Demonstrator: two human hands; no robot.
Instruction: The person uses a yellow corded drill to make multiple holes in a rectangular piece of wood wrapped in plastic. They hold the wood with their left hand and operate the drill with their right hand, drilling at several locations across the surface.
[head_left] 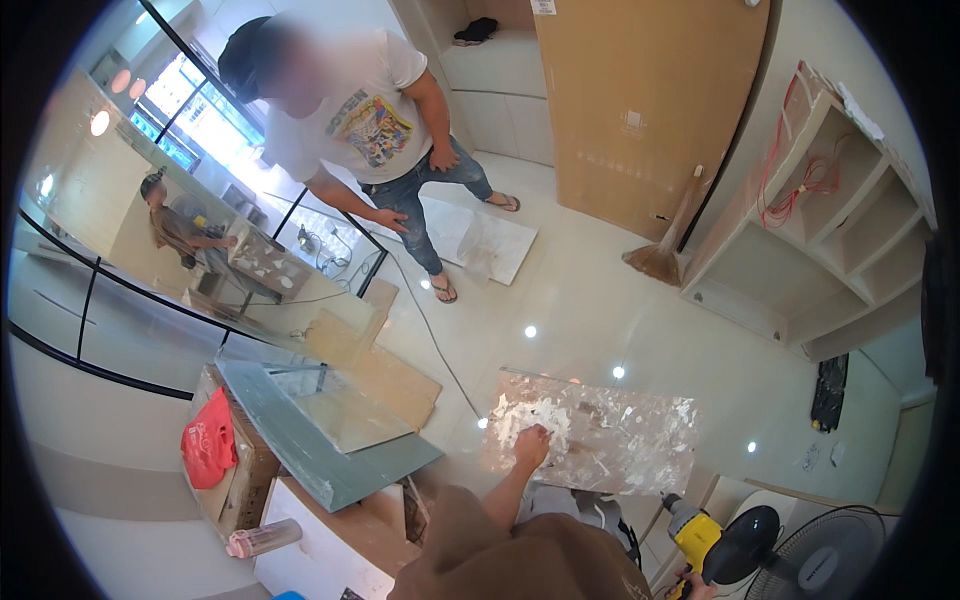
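A flat board smeared with white and brown patches lies in front of me. My left hand rests over its left part, fingers curled closed; whatever they hold, if anything, is too small to make out. At the lower right, my right hand grips the handle of a yellow and black power drill. The drill's nose points up and left, close to the board's lower right corner. Part of the right hand is cut off by the picture's lower edge.
A person in a white T-shirt stands ahead left beside a cable. Grey-green panels, a red bag and a pink-capped bottle are at left. A fan, shelf unit and broom are at right.
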